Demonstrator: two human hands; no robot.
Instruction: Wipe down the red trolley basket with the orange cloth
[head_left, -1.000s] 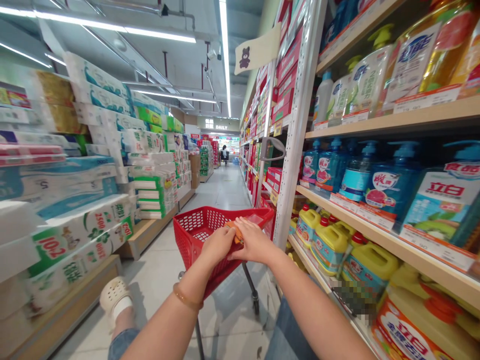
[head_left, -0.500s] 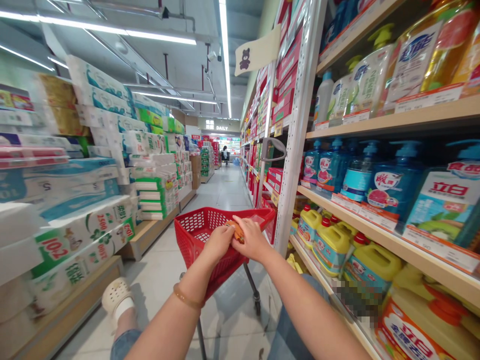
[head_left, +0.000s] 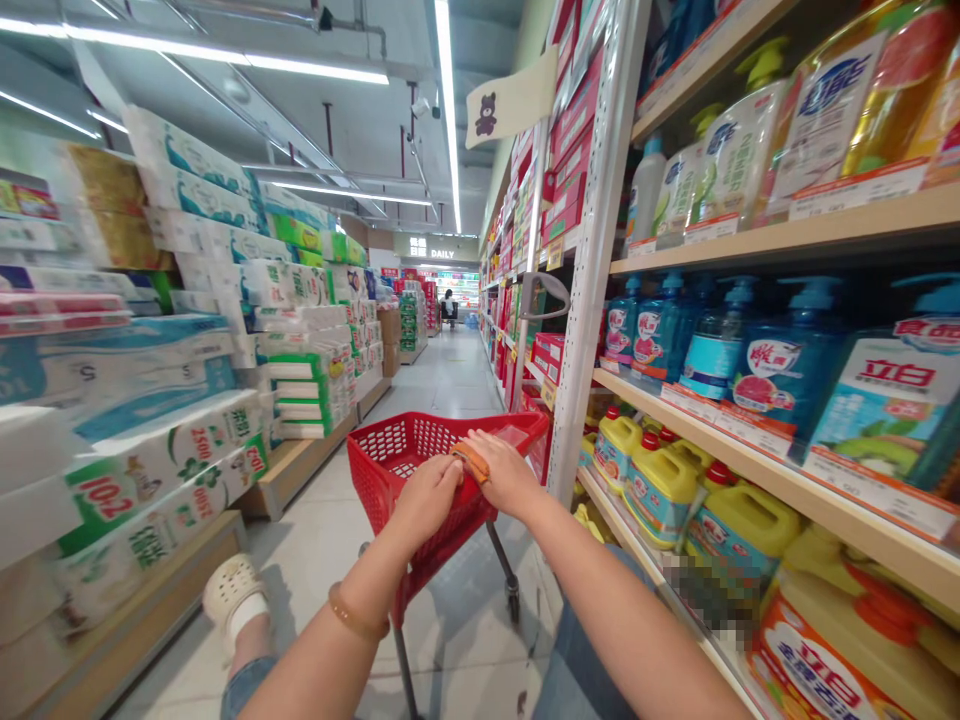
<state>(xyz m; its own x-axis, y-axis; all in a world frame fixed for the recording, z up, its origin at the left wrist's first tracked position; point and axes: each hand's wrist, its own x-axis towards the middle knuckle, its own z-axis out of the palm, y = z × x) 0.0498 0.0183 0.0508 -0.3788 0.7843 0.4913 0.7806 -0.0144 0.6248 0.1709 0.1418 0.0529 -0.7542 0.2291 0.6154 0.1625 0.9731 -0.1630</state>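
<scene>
Above the red shopping cart [head_left: 405, 465], my two hands meet near its close edge. My left hand [head_left: 429, 492] is closed, its fingertips pinching one end of an orange strip [head_left: 474, 466] that looks soft and folded. The strip lies across the thumb side of my right hand [head_left: 504, 478], whose fingers stretch out flat toward the left. Whether it wraps round that hand is hidden. A brown bangle [head_left: 356, 615] circles my left wrist. White mesh shows inside the cart's red basket.
Shelves at right hold blue pump bottles [head_left: 772, 350] and yellow jugs [head_left: 664, 495]. A white metal post [head_left: 589, 260] rises beside the cart. Paper packs [head_left: 169, 470] are stacked at left above a wooden base. My foot in a beige clog [head_left: 232, 590] rests on the tiled floor.
My left hand has drawn slightly left and down from my right hand. The fingers of my right hand have straightened, and more of the orange strip shows along its side.
</scene>
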